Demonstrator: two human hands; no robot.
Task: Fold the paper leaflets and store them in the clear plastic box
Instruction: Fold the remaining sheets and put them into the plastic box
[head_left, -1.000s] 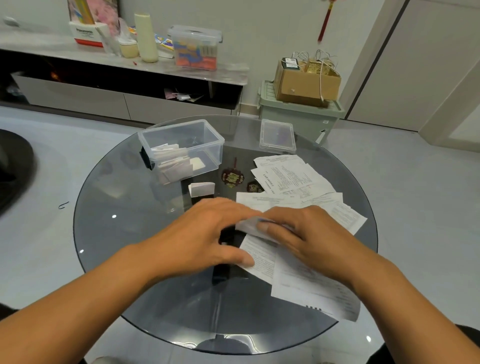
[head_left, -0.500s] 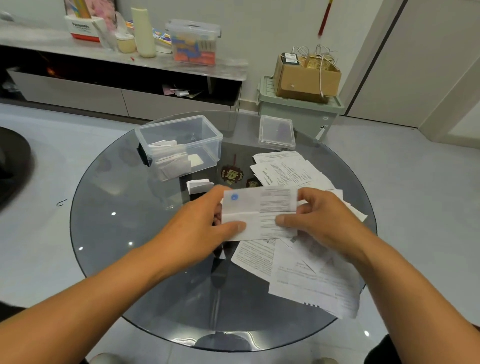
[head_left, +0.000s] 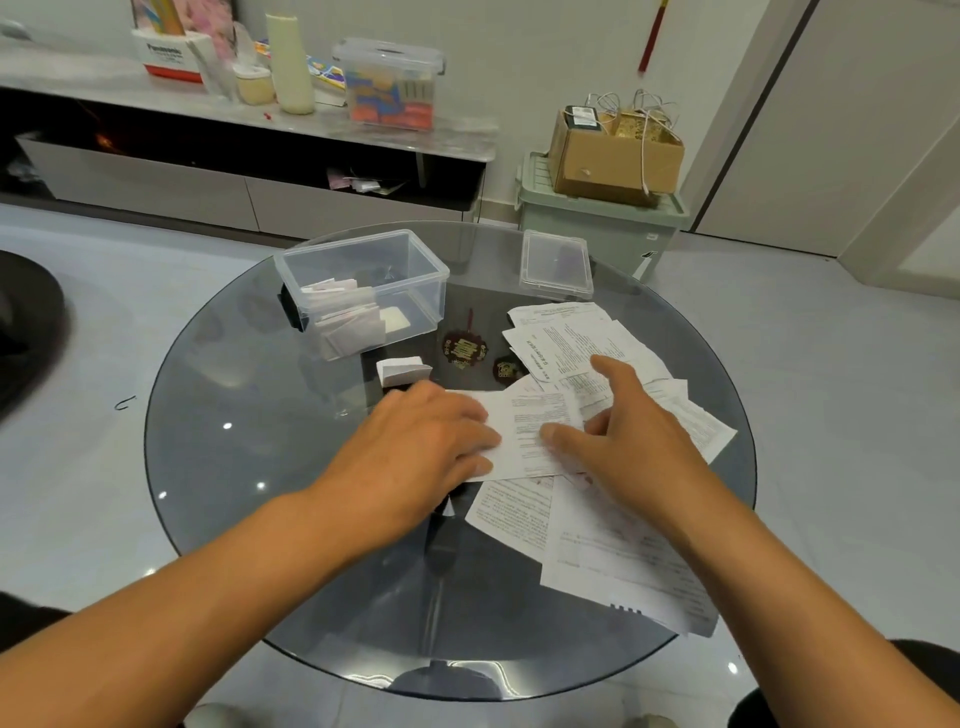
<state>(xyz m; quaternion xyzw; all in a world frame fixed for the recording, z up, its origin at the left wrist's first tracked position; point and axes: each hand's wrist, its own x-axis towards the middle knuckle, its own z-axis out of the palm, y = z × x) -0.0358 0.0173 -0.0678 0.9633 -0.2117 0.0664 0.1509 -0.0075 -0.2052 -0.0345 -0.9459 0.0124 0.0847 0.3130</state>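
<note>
Step in hand: creasing. The left hand (head_left: 426, 447) lies flat, its fingers (head_left: 467, 415) extended and pressing the near-left part of a partly folded leaflet (head_left: 530, 431) against the counter (head_left: 249, 467). The right hand (head_left: 628, 441) holds nothing; its thumb rests on the leaflet's right portion and its forefinger is lifted, pointing away over the loose sheets. Neither hand grips the paper.

Judgement: the fold is being flattened, not finished. The next move calls for another fold to bring the leaflet down to the size of the pieces already stored, then a pinch and a carry to the box.

The clear plastic box (head_left: 363, 283) stands open beyond the left fingers, well apart from them, with several folded leaflets leaning inside. One small folded piece (head_left: 402, 371) lies just beyond the left fingertips, outside the box. The unfolded sheets (head_left: 582, 338) spread under and beyond the right fingers, with more on the near side of that hand (head_left: 613, 561). The box lid (head_left: 556, 265) sits beyond these.

Surface: a round, dark glass counter, reflective, on a pale tiled floor. Behind it, a low cabinet shelf (head_left: 441, 137) with containers, and a cardboard carton (head_left: 613, 156) on a green bin.
</note>
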